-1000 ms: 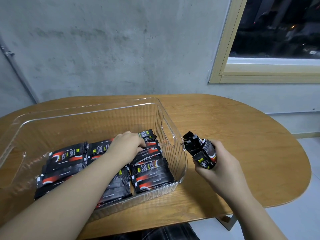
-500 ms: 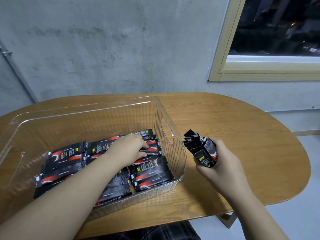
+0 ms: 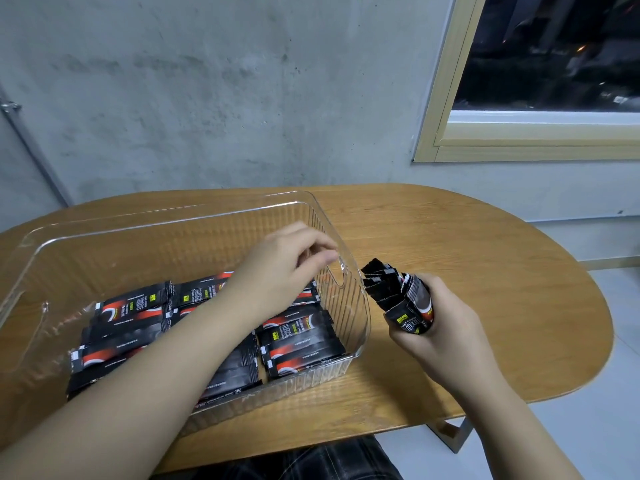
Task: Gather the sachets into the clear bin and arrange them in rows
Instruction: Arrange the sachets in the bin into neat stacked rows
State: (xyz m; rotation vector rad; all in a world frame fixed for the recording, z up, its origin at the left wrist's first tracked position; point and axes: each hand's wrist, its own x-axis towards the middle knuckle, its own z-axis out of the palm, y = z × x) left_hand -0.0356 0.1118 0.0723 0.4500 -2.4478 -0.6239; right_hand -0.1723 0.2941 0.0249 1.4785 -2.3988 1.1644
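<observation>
A clear ribbed bin (image 3: 349, 289) stands on the wooden table, left of centre. Several black-and-red sachets (image 3: 298, 337) lie flat in rows on its floor. My left hand (image 3: 287, 268) hovers above the sachets near the bin's right wall, fingers loosely bent and holding nothing. Just outside that wall, my right hand (image 3: 440, 330) grips a bundle of sachets (image 3: 401, 299) upright, their torn-edge tops fanning up and left toward the bin.
The oval wooden table (image 3: 485, 271) has bare surface to the right of the bin and behind it. A concrete wall rises behind, with a window frame (image 3: 450, 140) at the upper right. The table's near edge runs just below the bin.
My left hand has lifted off the sachets in the bin and moved up and right toward the bundle. The right hand still grips the bundle in about the same place.
</observation>
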